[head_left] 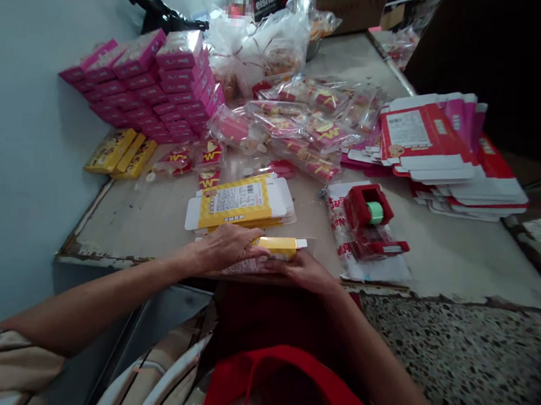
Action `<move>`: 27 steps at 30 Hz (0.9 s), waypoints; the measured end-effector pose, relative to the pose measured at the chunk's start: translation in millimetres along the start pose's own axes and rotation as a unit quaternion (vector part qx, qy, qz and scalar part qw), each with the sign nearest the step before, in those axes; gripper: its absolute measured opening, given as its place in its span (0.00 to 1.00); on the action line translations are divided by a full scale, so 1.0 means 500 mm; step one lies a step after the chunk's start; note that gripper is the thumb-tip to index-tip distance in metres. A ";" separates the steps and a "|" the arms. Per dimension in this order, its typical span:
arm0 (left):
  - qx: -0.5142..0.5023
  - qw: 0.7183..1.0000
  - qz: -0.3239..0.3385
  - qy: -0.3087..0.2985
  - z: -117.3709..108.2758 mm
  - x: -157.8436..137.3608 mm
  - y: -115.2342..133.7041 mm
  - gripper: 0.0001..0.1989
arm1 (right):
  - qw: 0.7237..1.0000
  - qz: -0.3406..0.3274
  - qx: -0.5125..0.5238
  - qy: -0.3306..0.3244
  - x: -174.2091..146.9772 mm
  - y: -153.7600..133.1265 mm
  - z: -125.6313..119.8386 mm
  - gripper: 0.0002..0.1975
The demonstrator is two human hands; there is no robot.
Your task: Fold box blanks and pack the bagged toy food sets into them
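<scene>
Worn table (457, 261) against pale blue wall (17, 145), speckled floor (463, 367).

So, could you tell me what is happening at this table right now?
A person seated at the table holds a small yellow box at its near edge with both hands: the left hand lies over the top, the right hand supports it from below. Just behind lie flat yellow cartons, with a red tape dispenser to the right. Further back are stacked pink boxes, clear snack packets and flat red cartons.
</scene>
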State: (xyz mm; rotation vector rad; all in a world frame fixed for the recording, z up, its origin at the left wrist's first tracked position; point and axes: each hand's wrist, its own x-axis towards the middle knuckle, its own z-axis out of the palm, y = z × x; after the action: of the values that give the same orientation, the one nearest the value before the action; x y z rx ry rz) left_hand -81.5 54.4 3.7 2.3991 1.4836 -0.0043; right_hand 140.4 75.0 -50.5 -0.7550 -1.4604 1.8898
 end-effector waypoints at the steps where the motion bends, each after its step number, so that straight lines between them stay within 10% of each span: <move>1: -0.012 1.000 -0.011 0.026 0.016 0.012 -0.012 0.29 | 1.000 -0.003 0.010 0.012 0.007 0.012 0.007 0.20; 6: -0.057 0.990 -0.045 0.120 0.048 0.082 -0.065 0.24 | 0.981 -0.016 -0.047 0.185 0.008 0.064 0.026 0.22; 11: -0.115 0.951 -0.119 0.261 -0.029 0.070 -0.013 0.22 | 0.864 -0.174 -0.202 0.426 -0.025 0.027 0.023 0.46; 15: -0.331 0.857 -0.210 0.334 -0.023 0.012 0.080 0.17 | 0.941 -0.176 0.046 0.284 -0.015 -0.041 0.053 0.55; 20: -0.484 0.739 -0.230 0.409 0.058 -0.041 0.129 0.26 | 0.965 -0.029 0.213 0.147 -0.041 -0.066 0.088 0.53; 27: -0.504 0.729 -0.189 0.423 0.092 -0.079 0.134 0.17 | 0.980 0.033 0.169 0.103 -0.110 -0.057 0.085 0.36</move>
State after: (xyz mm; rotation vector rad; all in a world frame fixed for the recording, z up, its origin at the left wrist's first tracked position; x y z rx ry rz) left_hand -33.8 -19.8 -15.5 1.1406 1.5918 1.5393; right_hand 147.1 12.4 -9.6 -0.8126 -0.9650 1.9751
